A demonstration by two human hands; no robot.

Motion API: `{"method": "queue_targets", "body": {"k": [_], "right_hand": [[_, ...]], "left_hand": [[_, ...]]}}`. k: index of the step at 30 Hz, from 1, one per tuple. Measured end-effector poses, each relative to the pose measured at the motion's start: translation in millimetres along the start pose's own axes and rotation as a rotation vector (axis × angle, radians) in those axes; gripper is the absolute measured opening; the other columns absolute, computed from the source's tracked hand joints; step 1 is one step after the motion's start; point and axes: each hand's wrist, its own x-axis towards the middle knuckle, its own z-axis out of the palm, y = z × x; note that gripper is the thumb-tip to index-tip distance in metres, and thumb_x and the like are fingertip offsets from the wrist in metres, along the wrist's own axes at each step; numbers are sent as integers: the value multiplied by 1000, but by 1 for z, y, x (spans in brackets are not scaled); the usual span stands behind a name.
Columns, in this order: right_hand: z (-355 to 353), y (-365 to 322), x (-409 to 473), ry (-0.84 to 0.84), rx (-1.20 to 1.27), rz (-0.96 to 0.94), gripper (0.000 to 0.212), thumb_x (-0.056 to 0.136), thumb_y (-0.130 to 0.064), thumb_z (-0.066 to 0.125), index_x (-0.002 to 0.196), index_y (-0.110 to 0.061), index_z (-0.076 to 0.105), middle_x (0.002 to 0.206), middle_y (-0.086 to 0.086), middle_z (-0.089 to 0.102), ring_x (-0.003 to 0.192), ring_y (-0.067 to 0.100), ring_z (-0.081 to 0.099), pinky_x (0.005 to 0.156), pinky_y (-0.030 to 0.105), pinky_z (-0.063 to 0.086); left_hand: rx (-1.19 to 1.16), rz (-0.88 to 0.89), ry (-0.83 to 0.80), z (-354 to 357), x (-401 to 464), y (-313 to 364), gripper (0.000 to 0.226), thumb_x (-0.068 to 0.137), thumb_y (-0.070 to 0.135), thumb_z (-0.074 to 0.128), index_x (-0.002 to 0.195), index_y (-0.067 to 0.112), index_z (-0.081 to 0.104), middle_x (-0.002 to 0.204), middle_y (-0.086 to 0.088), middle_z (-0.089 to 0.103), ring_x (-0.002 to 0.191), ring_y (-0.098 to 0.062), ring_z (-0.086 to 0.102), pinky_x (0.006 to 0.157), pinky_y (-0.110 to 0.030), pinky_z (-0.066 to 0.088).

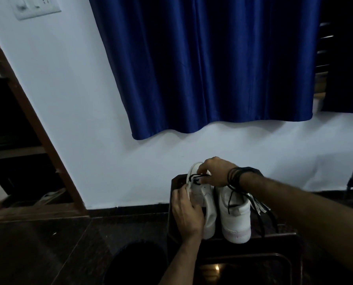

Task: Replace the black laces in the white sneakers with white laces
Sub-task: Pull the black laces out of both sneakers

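We are on the first job, taking the black lace out of one shoe, and no white lace is in a shoe yet as far as we can see. Two white sneakers stand side by side on a small dark table (278,239), with their toes toward its far edge by the wall. The right sneaker (236,217) sits near the middle of the table, and a loose black lace (232,197) hangs down over it from our right wrist. The left sneaker (202,194) sits near the left edge of the table. Our left hand (187,212) is curled round its side and holds it steady. Our right hand (214,171) reaches over the toe end and pinches the black lace in the eyelets (195,178). Next we think we must pull that lace up and out of each hole, slowly, so the shoe does not tip. Some white laces (258,205) seem to hang by our right arm, near the right sneaker, ready for later.
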Motion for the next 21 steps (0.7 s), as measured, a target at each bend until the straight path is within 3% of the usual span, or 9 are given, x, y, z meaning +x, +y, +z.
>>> {"method": "queue_targets", "body": {"k": [4,6,9,12,14,16,19,21], "right_hand": [[6,2,6,137,-36,8,13,93,-26,56,92,-27,69,106,-1,67,103,22,60,90,35,47],[-6,-3,4,161,84,-23,19,95,-30,55,80,-28,66,85,-7,68,88,16,62,82,28,47],[-39,-19,-13,-136,569,-43,36,95,-43,60,74,-17,74,58,-2,58,60,16,52,59,25,44],[-68,-27,-30,-509,650,-108,39,93,-43,62,83,-9,77,75,12,69,69,22,59,62,24,45],[-79,-26,-35,-621,590,-76,38,92,-39,64,90,-3,77,91,13,74,78,22,66,64,22,50],[-81,-20,-34,-535,465,11,35,94,-36,63,93,-4,77,92,6,76,77,18,68,64,20,51],[-62,-3,-21,-82,125,95,19,89,-34,69,90,-18,79,79,-8,73,75,10,65,71,20,47],[-43,6,-15,91,96,162,14,81,-33,74,92,-24,77,80,-10,67,84,11,64,78,22,48]], "left_hand": [[14,33,12,1,-1,0,39,96,32,37,112,12,66,100,-2,58,92,-24,60,76,-32,49],[19,33,2,1,-1,-1,39,94,33,38,111,11,66,100,-3,58,92,-25,60,75,-35,51],[11,26,-1,2,0,-2,37,93,34,43,110,11,66,101,-3,59,94,-24,60,76,-35,51],[1,25,30,4,0,-3,36,94,36,47,107,9,68,98,-7,60,90,-24,59,74,-33,48],[0,44,51,4,1,-3,32,94,30,50,106,6,68,96,-9,61,88,-23,57,75,-31,45],[35,67,37,5,0,-6,18,90,10,60,107,9,67,97,-7,60,90,-20,56,78,-32,47],[56,24,26,3,-3,-6,28,88,0,63,111,16,65,101,2,57,94,-13,56,83,-30,50],[59,15,25,1,-5,-3,31,90,0,60,116,16,64,105,2,56,97,-12,56,86,-26,47]]}}
